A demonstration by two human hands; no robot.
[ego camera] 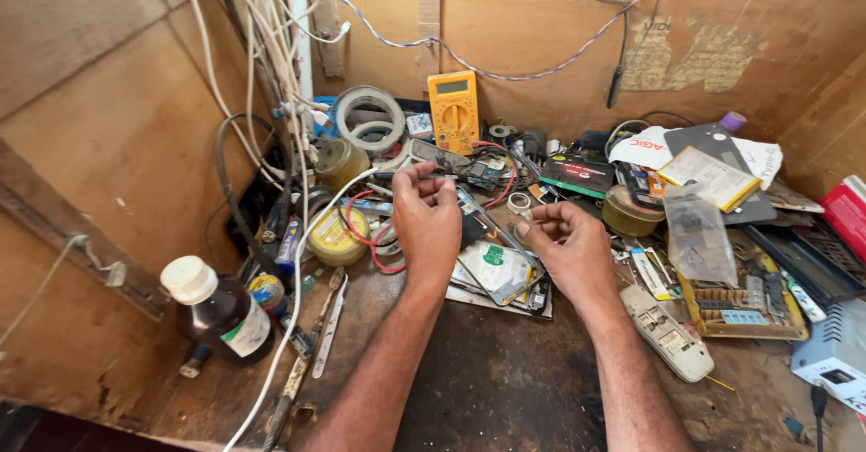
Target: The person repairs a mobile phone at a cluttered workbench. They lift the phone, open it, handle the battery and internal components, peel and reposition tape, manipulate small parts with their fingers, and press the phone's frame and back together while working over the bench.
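My left hand point(427, 220) is raised over the bench with its fingers pinched on a thin metal tool whose tip points toward a small circuit board point(485, 174) with red wires. My right hand point(568, 249) hovers beside it, fingers curled together; I cannot tell whether anything small is in them. Under both hands lies an opened phone with a white panel point(494, 270) and loose flat parts.
A yellow multimeter point(453, 109) leans on the back wall by tape rolls point(370, 118). A brown bottle with a white cap point(216, 312) stands left, near a round tin point(336, 237) and white cables. A grey handset point(666, 333), parts tray point(740, 300) and packets crowd the right.
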